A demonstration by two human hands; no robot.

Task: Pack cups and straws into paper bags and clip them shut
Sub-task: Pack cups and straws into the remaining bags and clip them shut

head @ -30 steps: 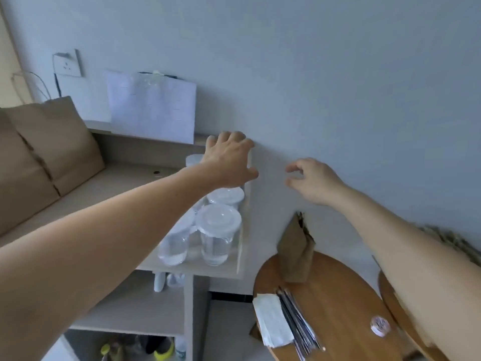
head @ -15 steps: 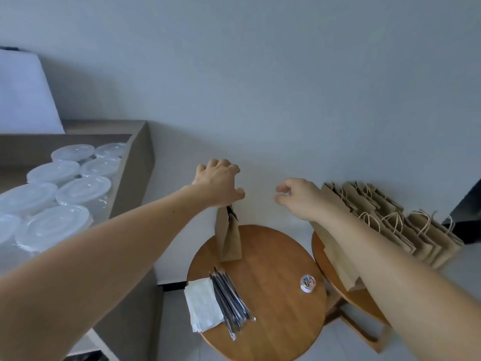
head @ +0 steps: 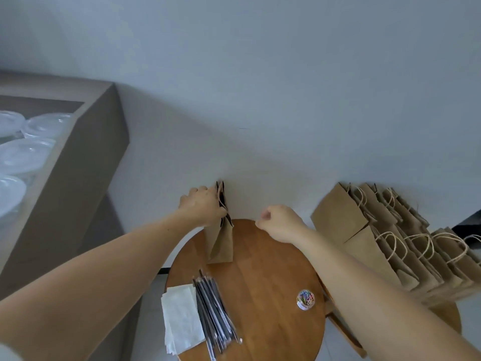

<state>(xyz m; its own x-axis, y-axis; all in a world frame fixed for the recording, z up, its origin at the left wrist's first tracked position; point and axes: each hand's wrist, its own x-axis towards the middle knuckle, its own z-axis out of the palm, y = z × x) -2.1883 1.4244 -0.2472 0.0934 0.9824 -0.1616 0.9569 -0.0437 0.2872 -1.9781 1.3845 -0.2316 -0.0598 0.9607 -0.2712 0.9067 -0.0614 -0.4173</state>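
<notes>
Lidded cups [head: 23,157] on a shelf [head: 78,178] left of the round wooden surface [head: 265,282], left hand [head: 201,208] with fingers gripping the top of a slim, creased brown paper bag [head: 221,243] upright at the surface's far edge, right hand [head: 282,224] with fingers curled round nothing

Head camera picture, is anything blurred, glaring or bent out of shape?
Head view: soft, even light, no hard glare; the lidded cups at the left edge look washed out and soft; wide-angle stretch tilts the shelf strongly; the paper bag, gripped by the left hand, is fairly sharp, with a faint shadow on the wall behind.
</notes>
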